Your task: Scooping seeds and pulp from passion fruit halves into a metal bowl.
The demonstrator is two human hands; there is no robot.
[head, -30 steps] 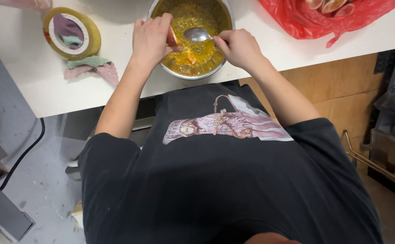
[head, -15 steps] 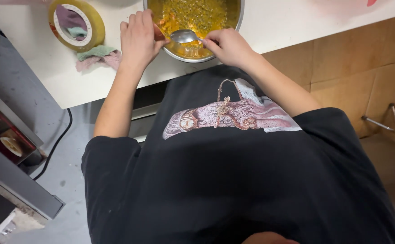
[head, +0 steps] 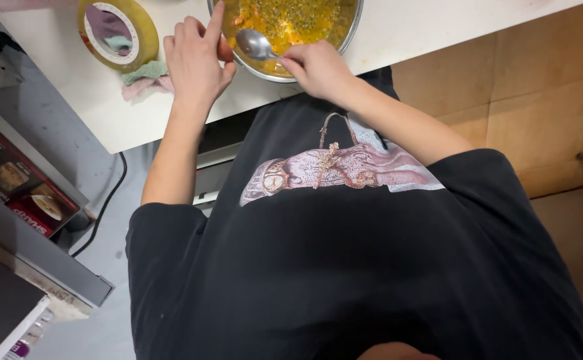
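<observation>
Tape roll (head: pixel 118 32): yellow, flat on the white bench (head: pixel 105 100), left of everything, beside a crumpled cloth (head: pixel 143 77).
Left hand (head: pixel 197 61): fingers spread loosely, holding nothing, pressed against the bowl's near-left rim, seemingly to steady it.
Bowl (head: pixel 285 72): metal, at the bench's near edge, filled with orange-yellow mush.
Spoon (head: pixel 255 45): metal, bowl-end up over the mush, ready for scooping.
Right hand (head: pixel 318 67): fingers closed around the spoon handle.
</observation>
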